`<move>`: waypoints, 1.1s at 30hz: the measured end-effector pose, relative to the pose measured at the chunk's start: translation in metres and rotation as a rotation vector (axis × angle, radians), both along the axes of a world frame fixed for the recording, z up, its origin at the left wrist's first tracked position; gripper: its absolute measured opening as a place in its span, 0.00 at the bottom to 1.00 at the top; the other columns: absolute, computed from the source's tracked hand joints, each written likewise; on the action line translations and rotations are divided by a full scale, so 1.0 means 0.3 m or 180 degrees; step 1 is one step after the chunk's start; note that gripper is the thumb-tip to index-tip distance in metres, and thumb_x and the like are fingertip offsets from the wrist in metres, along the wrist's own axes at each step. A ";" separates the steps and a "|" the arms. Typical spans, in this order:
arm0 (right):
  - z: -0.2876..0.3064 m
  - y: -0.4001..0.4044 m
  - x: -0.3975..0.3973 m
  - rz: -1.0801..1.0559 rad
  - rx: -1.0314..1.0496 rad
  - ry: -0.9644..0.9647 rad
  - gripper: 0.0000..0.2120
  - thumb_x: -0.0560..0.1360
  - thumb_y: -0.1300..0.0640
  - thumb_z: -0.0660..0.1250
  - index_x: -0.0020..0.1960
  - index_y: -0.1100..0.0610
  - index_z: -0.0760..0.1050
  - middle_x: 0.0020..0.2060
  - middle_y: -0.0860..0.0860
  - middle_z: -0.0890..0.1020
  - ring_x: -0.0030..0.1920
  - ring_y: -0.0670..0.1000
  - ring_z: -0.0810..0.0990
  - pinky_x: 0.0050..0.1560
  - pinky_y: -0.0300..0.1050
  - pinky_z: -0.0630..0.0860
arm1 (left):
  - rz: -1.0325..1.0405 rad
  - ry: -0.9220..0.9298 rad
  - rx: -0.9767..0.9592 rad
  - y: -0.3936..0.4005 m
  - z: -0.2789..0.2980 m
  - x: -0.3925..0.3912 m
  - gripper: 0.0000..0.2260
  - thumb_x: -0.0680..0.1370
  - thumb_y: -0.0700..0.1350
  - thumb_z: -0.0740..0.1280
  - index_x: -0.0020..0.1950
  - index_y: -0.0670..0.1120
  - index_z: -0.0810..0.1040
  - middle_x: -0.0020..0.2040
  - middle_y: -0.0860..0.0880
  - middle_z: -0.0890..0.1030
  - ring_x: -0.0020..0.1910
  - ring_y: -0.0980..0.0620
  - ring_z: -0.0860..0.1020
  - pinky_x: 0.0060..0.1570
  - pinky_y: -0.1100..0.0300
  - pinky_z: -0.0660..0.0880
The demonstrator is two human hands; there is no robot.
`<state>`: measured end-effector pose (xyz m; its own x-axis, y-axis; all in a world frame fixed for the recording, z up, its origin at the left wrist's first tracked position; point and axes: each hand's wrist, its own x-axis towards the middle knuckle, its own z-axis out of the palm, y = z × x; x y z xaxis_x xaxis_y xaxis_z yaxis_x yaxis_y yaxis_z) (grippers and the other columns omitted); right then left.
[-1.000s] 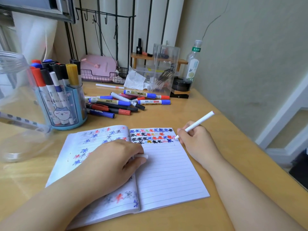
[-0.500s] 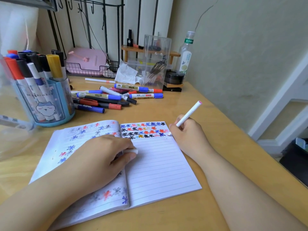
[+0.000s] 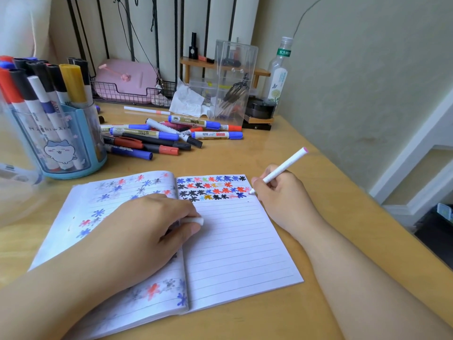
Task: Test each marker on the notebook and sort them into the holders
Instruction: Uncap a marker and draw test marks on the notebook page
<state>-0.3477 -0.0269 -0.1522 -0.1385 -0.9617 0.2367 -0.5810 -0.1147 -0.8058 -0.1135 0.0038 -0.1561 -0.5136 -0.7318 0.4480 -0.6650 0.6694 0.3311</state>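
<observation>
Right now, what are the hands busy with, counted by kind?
white marker, gripped in the right hand: 1
white cap, pinched in the left hand: 1
open notebook: 1
Total: 3

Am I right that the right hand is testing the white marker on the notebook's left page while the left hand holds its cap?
Not quite: the head view shows the right hand putting the white marker to the notebook on its right page, at the end of the third row of marks. The left hand does hold the cap.
</observation>
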 end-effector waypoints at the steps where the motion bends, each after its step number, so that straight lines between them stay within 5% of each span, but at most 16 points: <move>1: 0.001 0.001 0.000 0.0022 0.0025 -0.0020 0.13 0.77 0.58 0.64 0.35 0.57 0.65 0.28 0.53 0.71 0.27 0.47 0.63 0.25 0.35 0.60 | 0.0006 -0.0011 -0.0028 0.001 0.000 0.001 0.16 0.74 0.59 0.55 0.45 0.55 0.79 0.35 0.61 0.79 0.39 0.61 0.74 0.31 0.59 0.77; 7: 0.002 0.003 0.002 0.0072 0.0030 -0.0203 0.13 0.77 0.57 0.64 0.34 0.54 0.67 0.27 0.48 0.75 0.31 0.49 0.69 0.29 0.39 0.63 | 0.0156 0.0021 0.0140 0.000 -0.021 -0.006 0.14 0.74 0.59 0.54 0.45 0.56 0.77 0.36 0.60 0.78 0.36 0.59 0.77 0.35 0.61 0.77; 10: 0.002 0.000 0.003 0.0071 0.0097 -0.0108 0.13 0.77 0.57 0.64 0.35 0.55 0.66 0.28 0.52 0.73 0.27 0.47 0.65 0.26 0.37 0.61 | 0.0210 -0.0091 0.0260 -0.015 -0.037 -0.006 0.12 0.75 0.59 0.55 0.48 0.58 0.75 0.39 0.62 0.77 0.39 0.61 0.76 0.38 0.59 0.76; 16: -0.001 -0.010 -0.007 -0.0131 0.0029 -0.0082 0.14 0.76 0.60 0.63 0.34 0.56 0.64 0.18 0.43 0.66 0.21 0.44 0.61 0.22 0.33 0.57 | 0.0299 -0.0145 0.0494 -0.036 -0.064 -0.007 0.10 0.76 0.61 0.54 0.51 0.63 0.73 0.43 0.66 0.75 0.45 0.64 0.74 0.45 0.60 0.75; 22: 0.046 0.002 0.016 0.0059 -0.0055 -0.1403 0.08 0.76 0.61 0.66 0.39 0.56 0.71 0.22 0.43 0.72 0.25 0.41 0.67 0.26 0.32 0.63 | 0.0396 0.0085 0.0616 -0.030 -0.056 -0.013 0.12 0.77 0.63 0.52 0.50 0.62 0.72 0.42 0.62 0.76 0.43 0.60 0.76 0.43 0.57 0.75; 26: 0.092 0.042 0.059 0.0820 0.0150 -0.2212 0.06 0.75 0.64 0.66 0.39 0.59 0.74 0.26 0.49 0.74 0.25 0.43 0.65 0.25 0.33 0.61 | 0.0465 0.0570 0.0596 0.001 0.001 -0.022 0.10 0.77 0.57 0.54 0.45 0.58 0.73 0.36 0.60 0.78 0.36 0.62 0.76 0.37 0.69 0.72; 30: 0.128 0.101 0.117 0.1195 0.0154 -0.2313 0.06 0.69 0.57 0.63 0.36 0.59 0.74 0.27 0.54 0.78 0.24 0.46 0.69 0.25 0.35 0.66 | 0.0544 0.0783 0.0317 0.044 0.069 -0.025 0.11 0.79 0.52 0.60 0.37 0.55 0.72 0.34 0.62 0.76 0.36 0.67 0.74 0.38 0.78 0.65; 33: 0.128 0.127 0.144 0.1204 0.0056 -0.2156 0.07 0.68 0.57 0.63 0.38 0.60 0.70 0.27 0.55 0.79 0.24 0.46 0.70 0.25 0.34 0.68 | 0.0421 0.1038 0.0669 0.054 0.080 -0.031 0.10 0.77 0.53 0.58 0.36 0.55 0.71 0.34 0.63 0.75 0.35 0.64 0.73 0.38 0.74 0.66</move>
<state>-0.3046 0.0111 -0.1140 0.0908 -0.9752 0.2019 0.1150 -0.1911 -0.9748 -0.1229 0.0202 -0.1322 -0.2648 -0.8750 0.4053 -0.5784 0.4804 0.6593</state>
